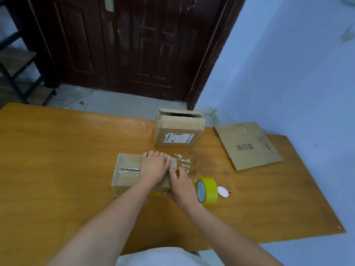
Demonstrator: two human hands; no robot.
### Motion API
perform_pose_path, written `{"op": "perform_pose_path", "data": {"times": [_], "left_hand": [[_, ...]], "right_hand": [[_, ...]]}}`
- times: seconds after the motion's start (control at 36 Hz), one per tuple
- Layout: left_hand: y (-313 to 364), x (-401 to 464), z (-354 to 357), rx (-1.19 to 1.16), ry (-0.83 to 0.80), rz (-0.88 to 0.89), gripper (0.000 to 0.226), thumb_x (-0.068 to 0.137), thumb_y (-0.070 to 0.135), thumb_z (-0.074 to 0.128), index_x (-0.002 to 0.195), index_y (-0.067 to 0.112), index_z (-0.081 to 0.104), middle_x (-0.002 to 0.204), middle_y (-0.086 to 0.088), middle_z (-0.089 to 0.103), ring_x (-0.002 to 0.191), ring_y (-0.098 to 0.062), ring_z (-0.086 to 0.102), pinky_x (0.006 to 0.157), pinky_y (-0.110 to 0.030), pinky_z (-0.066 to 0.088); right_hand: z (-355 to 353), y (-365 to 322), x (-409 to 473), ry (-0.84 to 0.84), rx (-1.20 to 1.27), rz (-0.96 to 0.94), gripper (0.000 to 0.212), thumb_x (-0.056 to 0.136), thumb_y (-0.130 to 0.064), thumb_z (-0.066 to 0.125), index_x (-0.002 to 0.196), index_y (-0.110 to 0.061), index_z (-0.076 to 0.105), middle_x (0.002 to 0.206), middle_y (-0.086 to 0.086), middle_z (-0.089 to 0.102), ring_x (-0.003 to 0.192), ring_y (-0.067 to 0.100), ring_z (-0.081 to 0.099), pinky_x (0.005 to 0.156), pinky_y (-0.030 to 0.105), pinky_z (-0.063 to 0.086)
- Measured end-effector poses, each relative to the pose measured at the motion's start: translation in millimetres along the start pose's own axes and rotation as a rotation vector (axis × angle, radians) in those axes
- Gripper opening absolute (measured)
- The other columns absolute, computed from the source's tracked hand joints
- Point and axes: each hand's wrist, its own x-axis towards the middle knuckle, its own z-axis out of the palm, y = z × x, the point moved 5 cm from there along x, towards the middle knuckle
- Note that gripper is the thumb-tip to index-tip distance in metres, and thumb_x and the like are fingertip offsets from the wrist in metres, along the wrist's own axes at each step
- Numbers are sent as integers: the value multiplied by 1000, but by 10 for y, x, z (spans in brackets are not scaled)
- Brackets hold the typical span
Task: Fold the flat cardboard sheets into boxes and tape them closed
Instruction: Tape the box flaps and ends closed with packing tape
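A folded cardboard box (125,173) lies on the wooden table (57,150), its top seam carrying a strip of clear tape. My left hand (153,166) lies flat on the right part of the box top, fingers straight, pressing down. My right hand (181,186) rests against the box's right end, fingers pressing on the tape there. A yellow tape roll (207,191) stands on edge just right of my right hand. A second box (177,129) with a shipping label sits further back, its top flaps partly open. A flat cardboard sheet (247,145) lies at the right.
A small white oval tag (222,191) lies beside the tape roll. Scraps of clear tape (182,160) stick to the table behind the box. A dark wooden door (124,45) and a blue wall (288,73) stand beyond the table. A metal shelf (17,73) is at far left.
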Motion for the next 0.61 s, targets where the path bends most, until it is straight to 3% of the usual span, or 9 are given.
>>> {"op": "perform_pose_path", "data": {"times": [0.08,0.22,0.28,0.36,0.42,0.5,0.56,0.61], "left_hand": [[-10,8,-2,-48,-6,-15,41,99,42,26,113,17,56,116,-2,60,110,-22,48,95,-35,28],[-81,8,-43,-296,13,-6,35,97,35,39,125,19,52,124,4,58,116,-19,48,101,-33,29],[-136,1,-148,-534,52,-58,30,96,24,46,124,17,53,118,2,59,114,-19,50,102,-32,34],[-313,-17,-402,-754,178,-171,27,94,10,49,120,10,55,115,-4,55,111,-16,48,98,-25,36],[-574,-45,-523,-740,271,-313,25,93,9,50,117,9,56,117,-7,52,110,-17,46,94,-25,35],[-1045,-129,-602,-650,349,-558,27,92,12,51,116,1,56,120,-17,55,117,-30,43,98,-35,33],[-1279,-193,-518,-610,211,-726,35,96,20,46,119,-5,54,125,-24,53,121,-35,43,102,-37,31],[-1361,-263,-346,-661,-28,-829,49,101,32,34,124,-8,51,133,-26,50,125,-37,44,103,-36,33]], "right_hand": [[15,-37,8,42,-57,5,102,31,-45,90,119,-17,47,102,9,60,82,22,64,53,27,50],[59,11,35,4,-78,38,108,29,-47,91,121,-18,41,106,10,60,90,25,65,58,30,52],[61,36,51,-30,9,19,101,49,-50,85,127,-19,29,122,11,48,106,28,57,72,36,51],[34,116,21,-140,186,24,98,70,-66,64,142,-22,14,143,5,19,134,24,24,105,39,32],[-55,156,-30,-160,337,33,106,66,-80,46,146,-23,7,149,-1,10,139,21,11,114,40,20],[-97,231,-17,-106,604,132,92,79,-73,38,149,-25,1,156,-2,4,144,19,5,117,45,15],[-59,295,86,-108,804,297,83,86,-67,32,151,-23,4,158,2,3,146,20,4,118,44,11],[-33,281,211,-177,992,476,82,86,-73,24,150,-22,17,158,2,14,145,21,10,118,45,12]]}}
